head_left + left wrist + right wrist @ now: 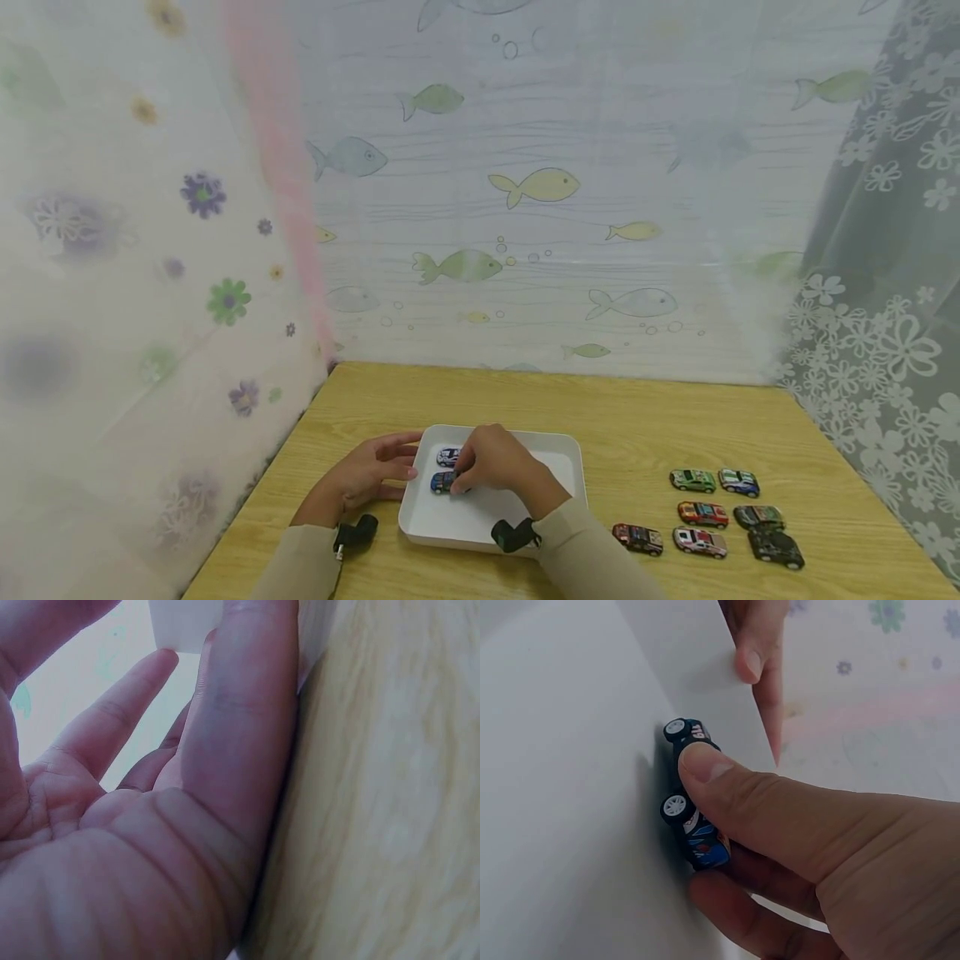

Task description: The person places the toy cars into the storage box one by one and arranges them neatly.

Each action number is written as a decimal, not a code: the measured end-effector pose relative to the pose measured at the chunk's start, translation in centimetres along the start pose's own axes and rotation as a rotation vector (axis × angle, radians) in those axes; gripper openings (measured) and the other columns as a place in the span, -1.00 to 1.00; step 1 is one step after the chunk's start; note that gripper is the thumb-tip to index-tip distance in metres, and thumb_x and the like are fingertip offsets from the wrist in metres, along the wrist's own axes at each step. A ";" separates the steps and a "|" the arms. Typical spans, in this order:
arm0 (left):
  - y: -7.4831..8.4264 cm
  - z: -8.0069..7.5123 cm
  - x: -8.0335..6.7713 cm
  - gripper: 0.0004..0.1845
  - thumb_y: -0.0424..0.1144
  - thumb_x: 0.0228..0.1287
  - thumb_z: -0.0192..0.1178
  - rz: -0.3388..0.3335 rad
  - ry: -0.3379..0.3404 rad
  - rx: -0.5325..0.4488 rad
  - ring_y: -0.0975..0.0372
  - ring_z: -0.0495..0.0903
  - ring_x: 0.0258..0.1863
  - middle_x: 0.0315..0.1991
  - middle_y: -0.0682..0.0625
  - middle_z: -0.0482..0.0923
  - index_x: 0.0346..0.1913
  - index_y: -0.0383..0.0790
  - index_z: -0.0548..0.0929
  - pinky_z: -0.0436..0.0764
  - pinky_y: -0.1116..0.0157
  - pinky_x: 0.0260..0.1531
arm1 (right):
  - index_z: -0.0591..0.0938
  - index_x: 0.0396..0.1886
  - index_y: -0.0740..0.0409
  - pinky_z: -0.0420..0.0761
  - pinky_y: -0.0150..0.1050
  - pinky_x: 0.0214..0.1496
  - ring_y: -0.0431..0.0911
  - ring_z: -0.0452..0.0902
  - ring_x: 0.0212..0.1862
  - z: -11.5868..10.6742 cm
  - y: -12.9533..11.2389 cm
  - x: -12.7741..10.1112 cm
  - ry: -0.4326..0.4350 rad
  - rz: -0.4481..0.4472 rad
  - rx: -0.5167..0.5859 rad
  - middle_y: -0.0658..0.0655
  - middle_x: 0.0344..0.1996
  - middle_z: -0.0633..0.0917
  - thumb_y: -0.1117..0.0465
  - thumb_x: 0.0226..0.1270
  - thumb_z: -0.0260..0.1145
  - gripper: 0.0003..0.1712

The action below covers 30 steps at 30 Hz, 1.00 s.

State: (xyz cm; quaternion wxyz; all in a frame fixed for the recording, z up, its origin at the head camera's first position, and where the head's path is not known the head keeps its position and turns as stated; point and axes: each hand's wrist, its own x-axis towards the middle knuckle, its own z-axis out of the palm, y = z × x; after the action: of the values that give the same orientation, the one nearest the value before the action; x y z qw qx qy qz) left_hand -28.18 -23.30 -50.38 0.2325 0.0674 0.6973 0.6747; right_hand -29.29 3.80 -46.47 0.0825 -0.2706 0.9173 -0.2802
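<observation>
My right hand [498, 458] reaches over a white tray [444, 523] and pinches a blue-and-black toy car [442, 482] between thumb and fingers. In the right wrist view, that car [697, 838] shows white-spoked wheels close over the tray's floor. Just beyond it in the tray sits a white-and-dark patterned toy car [447, 457], partly hidden by my right fingers. At the tray's left side is my left hand [371, 469], its relaxed fingers spread along the outer wall. The left wrist view has the tray's white corner [184, 626] near those fingertips.
To the right of the tray, several toy cars stand on the wooden table [630, 425], among them a green one [692, 480], a red-orange one [702, 514] and a black one [776, 547]. Behind the table hangs a fish-patterned curtain [555, 275].
</observation>
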 end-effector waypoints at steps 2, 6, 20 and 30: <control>0.0 0.0 -0.1 -0.17 -0.33 0.34 0.39 -0.003 -0.002 -0.001 0.00 0.51 0.36 0.54 -0.29 0.28 0.61 -0.14 0.26 0.71 -0.07 0.09 | 0.84 -0.51 -0.14 0.54 -0.40 -0.36 -0.33 0.53 -0.45 0.0 0.0 -0.1 -0.006 0.005 0.003 -0.28 -0.58 0.69 0.00 -0.05 0.74 -0.81; 0.1 0.1 -0.1 -0.18 -0.34 0.35 0.38 0.000 -0.013 -0.010 0.01 0.52 0.35 0.53 -0.30 0.29 0.60 -0.14 0.26 0.71 -0.07 0.09 | 0.85 -0.49 -0.12 0.55 -0.40 -0.34 -0.33 0.54 -0.44 0.0 -0.1 -0.1 -0.003 0.008 -0.002 -0.27 -0.56 0.70 0.01 -0.04 0.73 -0.81; 0.2 0.3 -0.4 -0.18 -0.34 0.35 0.37 -0.001 -0.011 -0.008 0.01 0.54 0.33 0.53 -0.31 0.30 0.60 -0.16 0.26 0.72 -0.07 0.08 | 0.85 -0.46 -0.14 0.55 -0.39 -0.31 -0.32 0.53 -0.40 -0.3 -0.5 -0.6 -0.006 0.020 -0.035 -0.28 -0.52 0.70 -0.04 -0.02 0.72 -0.80; 0.2 0.4 -0.3 -0.18 -0.35 0.33 0.38 0.002 -0.002 -0.013 0.02 0.56 0.31 0.52 -0.31 0.31 0.60 -0.16 0.27 0.71 -0.06 0.09 | 0.88 -0.28 -0.05 0.56 -0.37 -0.27 -0.31 0.55 -0.31 -3.2 -0.9 -2.7 0.009 -0.058 -0.066 -0.20 -0.40 0.76 -0.03 0.06 0.68 -0.73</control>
State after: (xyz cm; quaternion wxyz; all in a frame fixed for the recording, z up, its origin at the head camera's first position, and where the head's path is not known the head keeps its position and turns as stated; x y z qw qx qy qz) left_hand -27.75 -23.06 -50.11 0.2332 0.0672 0.6925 0.6793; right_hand -27.58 6.11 -43.34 0.0614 -0.2984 0.9182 -0.2532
